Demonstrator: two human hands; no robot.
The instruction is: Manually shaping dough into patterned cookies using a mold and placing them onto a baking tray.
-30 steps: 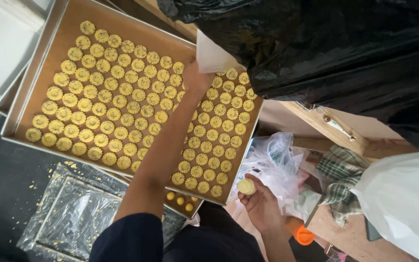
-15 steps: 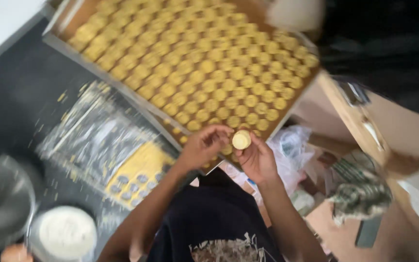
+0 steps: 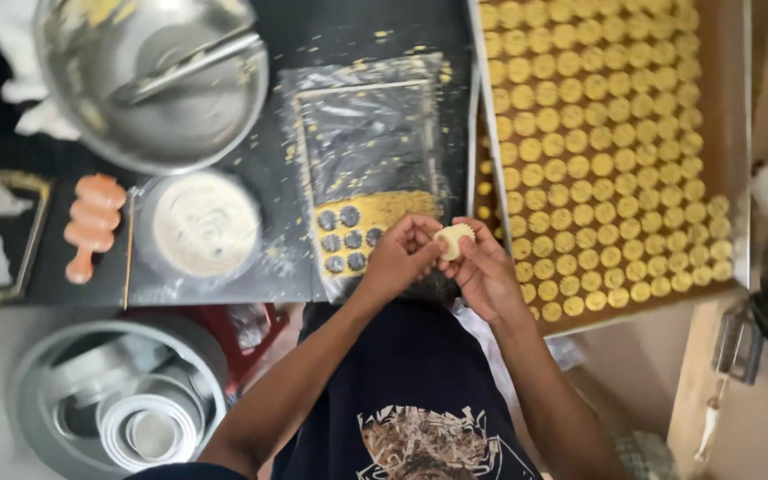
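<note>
The small round of pale dough sits between your two hands, just above the near edge of the dark worktop and right beside the left rim of the big baking tray. Half a second ago you held it in much the same place, but a second ago it lay in your right hand alone while your left arm stretched out over the tray — so the reach is over and both hands have come back together on the one piece.

Your left hand has its fingertips pinched against the left side of the dough; your right hand cups it from the right and below, thumb laid over the edge. Both grips are closed on the dough, lightly by the look of it — more shaping than squeezing.

Under your left hand lies a sheet of rolled yellow dough with round holes cut out of it, on a clear plastic sheet dusted with crumbs. The tray to your right is nearly full, rows of small yellow rounds running up to its far edge.

Further left stand a shallow dish of white flour, an orange ridged tool and a large steel mixing bowl with a utensil resting in it. Below the worktop is a stack of round metal tins.
</note>
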